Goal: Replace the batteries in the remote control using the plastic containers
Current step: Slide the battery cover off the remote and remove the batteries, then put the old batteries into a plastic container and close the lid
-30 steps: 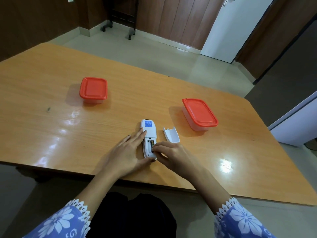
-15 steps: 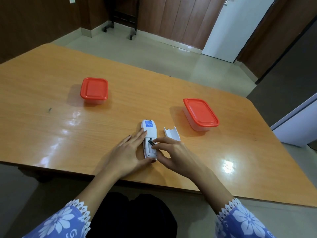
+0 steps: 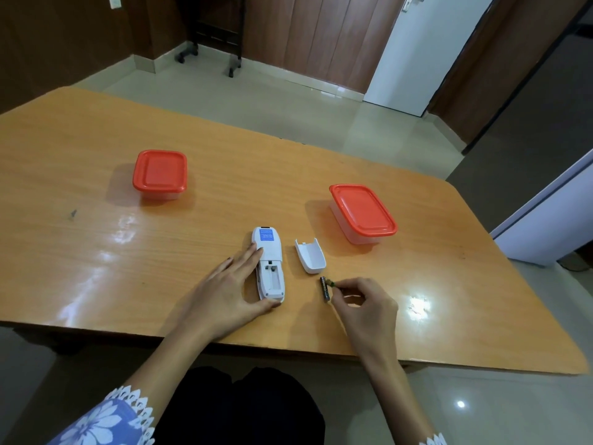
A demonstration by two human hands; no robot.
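Left hand [image 3: 229, 292] spread flat, steadying remote [image 3: 269, 263] lengthwise on bench [image 3: 96, 252]. Right hand [image 3: 364, 303] pinching one battery [image 3: 332, 283] beside another battery [image 3: 324, 289]; lidded box [image 3: 362, 213] nearest, ahead-right.

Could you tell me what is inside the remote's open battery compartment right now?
The remote compartment looks empty: only white plastic and contacts show. No fingers cover it.
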